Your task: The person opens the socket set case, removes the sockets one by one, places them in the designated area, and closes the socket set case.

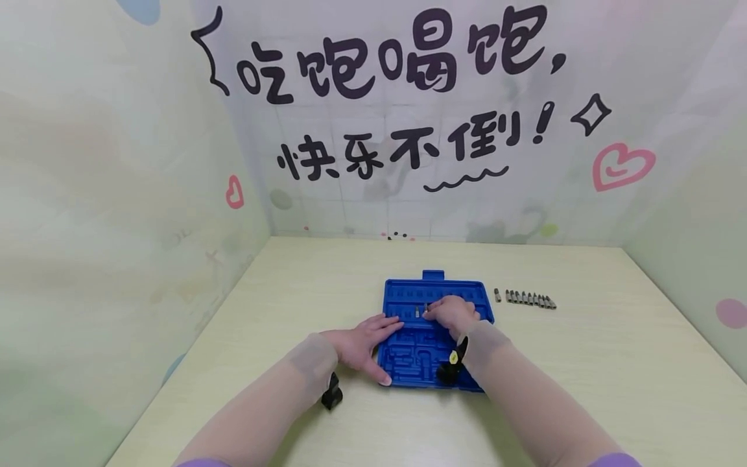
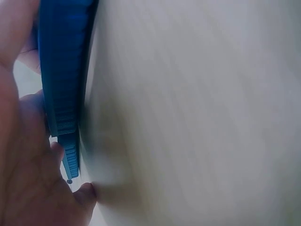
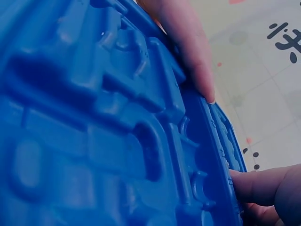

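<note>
A blue plastic case [image 1: 408,383] lies opened flat on the table, its moulded slots facing up. My left hand [image 1: 363,344] rests along its left side, fingers extended over the rim and thumb at the near left corner. The left wrist view has this palm beside the ribbed case wall. My right hand [image 1: 454,312] reaches into the far half, fingertips pinching a small metal screwdriver bit, mostly hidden by the fingers. Just left of them, another bit [image 1: 417,312] sits in a slot. The right wrist view shows the near-half recesses close up, with fingers at the far edge.
On the table right of the case stands a row of several metal bits [image 1: 531,299], with a single bit [image 1: 497,295] slightly apart at its left end. A printed backdrop [image 1: 432,214] rises behind the pale table [image 1: 583,376].
</note>
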The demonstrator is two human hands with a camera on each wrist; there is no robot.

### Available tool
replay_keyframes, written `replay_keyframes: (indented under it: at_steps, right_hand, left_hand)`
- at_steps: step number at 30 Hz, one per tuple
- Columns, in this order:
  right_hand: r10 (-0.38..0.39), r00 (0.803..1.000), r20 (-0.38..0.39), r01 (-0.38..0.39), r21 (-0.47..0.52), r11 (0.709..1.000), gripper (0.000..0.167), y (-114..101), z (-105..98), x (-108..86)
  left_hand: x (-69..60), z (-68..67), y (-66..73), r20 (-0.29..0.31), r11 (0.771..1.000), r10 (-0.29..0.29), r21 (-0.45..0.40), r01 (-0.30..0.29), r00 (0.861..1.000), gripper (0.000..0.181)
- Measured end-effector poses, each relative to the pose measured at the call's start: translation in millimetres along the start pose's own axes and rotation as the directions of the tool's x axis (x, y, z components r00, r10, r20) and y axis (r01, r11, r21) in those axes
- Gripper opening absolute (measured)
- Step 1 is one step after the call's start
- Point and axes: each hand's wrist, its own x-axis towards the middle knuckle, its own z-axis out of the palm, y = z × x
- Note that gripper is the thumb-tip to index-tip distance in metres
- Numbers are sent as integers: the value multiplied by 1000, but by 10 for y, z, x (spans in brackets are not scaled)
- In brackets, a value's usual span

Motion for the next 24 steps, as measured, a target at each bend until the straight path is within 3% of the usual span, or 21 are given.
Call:
replay_keyframes:
  at_steps: [15,24]
  right_hand:
    - [-36,999,-20,37,51,998,21,52,31,8]
    - [-65,998,-22,68,175,982,22,58,15,20]
  left_hand:
    - [-1,5,1,5,1000,-2,1,2,1000,107]
    - [13,14,-13,8,1000,1,17,-1,1000,107]
